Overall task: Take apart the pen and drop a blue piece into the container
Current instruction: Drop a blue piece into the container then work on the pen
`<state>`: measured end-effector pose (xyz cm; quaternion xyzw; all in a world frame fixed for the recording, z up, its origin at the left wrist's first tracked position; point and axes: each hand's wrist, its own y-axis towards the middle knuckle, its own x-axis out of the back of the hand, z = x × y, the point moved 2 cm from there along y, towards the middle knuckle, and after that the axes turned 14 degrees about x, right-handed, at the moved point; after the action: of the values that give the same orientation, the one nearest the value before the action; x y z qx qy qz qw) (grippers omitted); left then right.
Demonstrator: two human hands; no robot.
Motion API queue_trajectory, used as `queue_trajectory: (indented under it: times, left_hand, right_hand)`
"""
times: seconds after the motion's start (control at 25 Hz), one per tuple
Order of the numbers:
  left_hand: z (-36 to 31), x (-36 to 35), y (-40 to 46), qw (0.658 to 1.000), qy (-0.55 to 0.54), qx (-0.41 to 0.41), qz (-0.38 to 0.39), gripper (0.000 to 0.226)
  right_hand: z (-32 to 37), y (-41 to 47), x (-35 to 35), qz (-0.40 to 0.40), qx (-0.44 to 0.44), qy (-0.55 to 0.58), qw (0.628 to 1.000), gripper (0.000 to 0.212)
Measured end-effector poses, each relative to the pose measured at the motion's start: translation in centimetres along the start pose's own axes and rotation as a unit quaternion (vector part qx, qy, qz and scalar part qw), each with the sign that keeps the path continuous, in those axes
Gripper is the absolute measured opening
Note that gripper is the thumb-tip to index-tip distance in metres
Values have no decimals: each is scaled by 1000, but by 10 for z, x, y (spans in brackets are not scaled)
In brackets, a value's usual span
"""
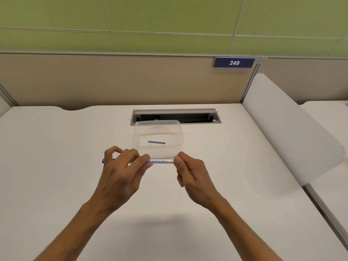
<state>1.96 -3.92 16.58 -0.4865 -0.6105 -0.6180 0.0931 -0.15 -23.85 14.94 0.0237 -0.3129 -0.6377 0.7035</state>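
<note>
- Head view: I see the pen (160,161) held level above the white desk (56,147), its long axis running left to right, just on the near side of the clear container (140,127).
- The left hand (120,174) grasps the left half of the barrel between thumb and fingers; the pen's blue end (103,161) shows past that hand on the left.
- The right hand (192,172) pinches the pen's right end with its fingertips; what lies under them is hidden.
- A thin blue piece (156,142) already lies inside the container, also lengthwise left to right.
- The container sits directly beyond the pen, about midway between both hands, neither clearly nearer.
- My judgement: the coming pull runs along the pen's axis, hands parting sideways; any freed part needs only a short carry away from me.
</note>
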Motion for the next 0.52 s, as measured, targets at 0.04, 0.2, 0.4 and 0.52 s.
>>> queue_trajectory:
  times: [0.04, 0.2, 0.4, 0.52]
  left_hand:
    - [0, 1, 0, 1000, 11, -10, -8, 18]
    - [0, 0, -2, 1000, 23, -16, -8, 17]
    - [2, -1, -1, 1000, 6, 15, 19, 24]
    - [4, -1, -2, 999, -5, 29, 29, 24]
  right_hand:
    - [0, 0, 0, 0, -30, 58, 998, 39]
    - [-1, 1, -2, -3, -74, 121, 990, 44]
    - [1, 0, 1, -11, 18, -79, 997, 28]
    - [1, 0, 4, -12, 83, -159, 984, 19]
